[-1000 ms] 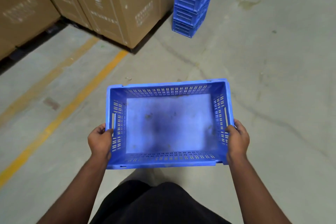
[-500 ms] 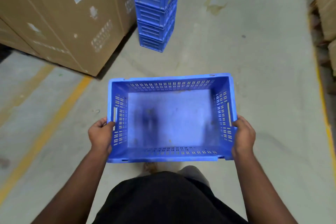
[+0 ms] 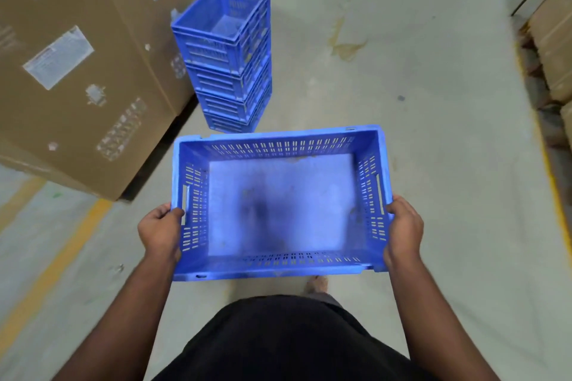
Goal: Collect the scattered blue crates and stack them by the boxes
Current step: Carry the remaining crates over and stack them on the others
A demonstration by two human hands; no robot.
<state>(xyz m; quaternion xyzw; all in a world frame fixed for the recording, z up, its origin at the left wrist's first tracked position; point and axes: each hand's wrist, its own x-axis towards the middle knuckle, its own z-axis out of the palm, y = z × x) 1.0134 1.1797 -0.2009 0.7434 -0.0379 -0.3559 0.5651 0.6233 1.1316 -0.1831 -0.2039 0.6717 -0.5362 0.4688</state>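
Note:
I carry an empty blue crate [image 3: 280, 204] level in front of my waist, its slotted walls up and its floor smudged dark. My left hand [image 3: 161, 230] grips the crate's left end by the handle slot. My right hand [image 3: 404, 230] grips the right end. Just beyond the crate's far rim stands a stack of blue crates [image 3: 229, 62] on the floor, several high, its top one empty. The stack stands against the corner of the large cardboard boxes [image 3: 80, 71] on the left.
The concrete floor [image 3: 418, 102] stretches ahead and to the right of the stack. A yellow floor line [image 3: 62, 260] runs along the left under the boxes. More brown cartons [image 3: 554, 40] and another yellow line sit at the right edge.
I have walked closer to the stack: it and the boxes have grown and slid down toward the crate. Both hands keep the same grip on the crate.

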